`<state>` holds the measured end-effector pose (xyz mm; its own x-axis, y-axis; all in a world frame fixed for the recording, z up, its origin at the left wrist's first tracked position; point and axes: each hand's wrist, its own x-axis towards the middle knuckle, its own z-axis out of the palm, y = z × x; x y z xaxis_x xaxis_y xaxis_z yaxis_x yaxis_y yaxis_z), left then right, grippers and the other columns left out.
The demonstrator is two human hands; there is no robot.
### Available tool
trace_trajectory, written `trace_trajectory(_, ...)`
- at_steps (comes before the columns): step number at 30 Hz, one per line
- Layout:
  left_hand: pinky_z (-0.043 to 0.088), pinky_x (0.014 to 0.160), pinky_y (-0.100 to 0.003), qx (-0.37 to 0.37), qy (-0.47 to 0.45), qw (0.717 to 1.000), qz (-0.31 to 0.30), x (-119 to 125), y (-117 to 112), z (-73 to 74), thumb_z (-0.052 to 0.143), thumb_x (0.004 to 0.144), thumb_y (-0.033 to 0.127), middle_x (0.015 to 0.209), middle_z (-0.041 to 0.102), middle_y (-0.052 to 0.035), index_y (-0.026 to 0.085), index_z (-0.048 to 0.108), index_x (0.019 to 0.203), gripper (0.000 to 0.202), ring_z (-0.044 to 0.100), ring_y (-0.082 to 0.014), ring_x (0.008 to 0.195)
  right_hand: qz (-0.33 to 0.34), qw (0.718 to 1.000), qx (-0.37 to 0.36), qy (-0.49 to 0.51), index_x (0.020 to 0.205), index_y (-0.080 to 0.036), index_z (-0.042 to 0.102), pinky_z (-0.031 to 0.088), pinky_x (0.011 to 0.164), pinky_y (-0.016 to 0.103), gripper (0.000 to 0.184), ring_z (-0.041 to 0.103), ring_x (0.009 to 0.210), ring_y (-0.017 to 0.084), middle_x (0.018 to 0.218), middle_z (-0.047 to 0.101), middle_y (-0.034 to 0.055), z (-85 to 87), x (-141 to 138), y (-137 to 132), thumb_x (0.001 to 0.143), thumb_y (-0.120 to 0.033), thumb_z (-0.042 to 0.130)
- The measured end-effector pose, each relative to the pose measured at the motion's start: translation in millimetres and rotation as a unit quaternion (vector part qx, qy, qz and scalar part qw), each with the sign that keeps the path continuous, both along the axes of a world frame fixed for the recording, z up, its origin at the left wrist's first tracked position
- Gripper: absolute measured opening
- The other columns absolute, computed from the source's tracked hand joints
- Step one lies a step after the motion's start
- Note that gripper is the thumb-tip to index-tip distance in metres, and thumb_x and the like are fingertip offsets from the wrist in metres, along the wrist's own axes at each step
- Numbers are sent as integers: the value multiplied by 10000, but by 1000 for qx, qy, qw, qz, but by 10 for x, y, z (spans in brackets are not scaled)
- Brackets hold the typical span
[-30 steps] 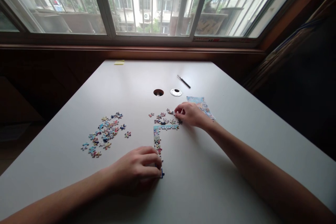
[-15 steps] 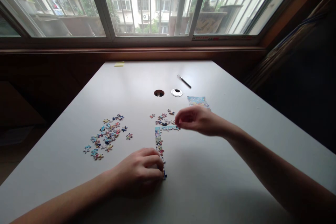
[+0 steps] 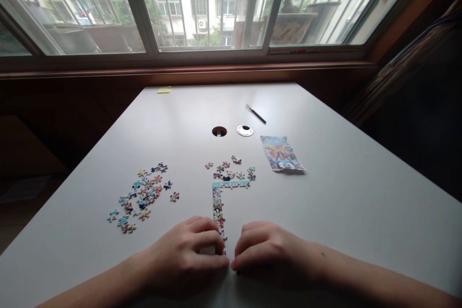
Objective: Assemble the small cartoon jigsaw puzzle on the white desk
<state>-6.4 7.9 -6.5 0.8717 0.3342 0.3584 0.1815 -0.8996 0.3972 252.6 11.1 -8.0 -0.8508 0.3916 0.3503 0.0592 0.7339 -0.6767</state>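
Observation:
An L-shaped strip of joined puzzle pieces (image 3: 218,197) lies on the white table (image 3: 325,192), one arm running toward me, the other to the right. My left hand (image 3: 187,255) rests curled at the strip's near end, fingers pressed against it. My right hand (image 3: 269,252) sits curled just right of that end, fingertips pinched close to the left thumb; what it holds is hidden. A small group of loose pieces (image 3: 231,168) lies just beyond the strip's corner.
A larger scatter of loose pieces (image 3: 142,195) lies to the left. A printed picture sheet (image 3: 282,153) lies right of the strip. Farther back are a cable hole (image 3: 219,131), its round cap (image 3: 245,130), a pen (image 3: 256,113) and a yellow note (image 3: 163,90). Windows behind.
My right hand left the loose pieces near the strip's corner and came back toward me to the strip's near end beside my left hand. The picture sheet is now uncovered.

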Motion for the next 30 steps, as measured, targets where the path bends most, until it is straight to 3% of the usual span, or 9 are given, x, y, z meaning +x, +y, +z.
trace_trajectory(9,503,836,-347,-10,-12,1000,7,18,-9,28,603,882,180,953,668,-76,202,611,1085,205,587,-217,954,-30,996,80,-28,922,-167,661,438,630,275,172,539,728,159,812,667,66,12,-82,-144,981,-193,501)
trace_trajectory(15,502,822,-352,-16,-12,1000,2,14,3,33,598,874,163,961,672,-73,195,618,1071,201,582,-224,960,-37,995,80,-54,840,-164,615,420,631,265,206,490,743,161,802,607,65,3,-98,-137,970,-146,456)
trace_trajectory(30,508,824,-359,-18,-24,1000,4,18,5,26,614,841,134,943,677,-77,180,641,1020,186,572,-228,969,-39,988,133,-72,888,-140,618,458,690,271,176,476,800,176,844,582,84,44,-86,-141,943,-73,465)
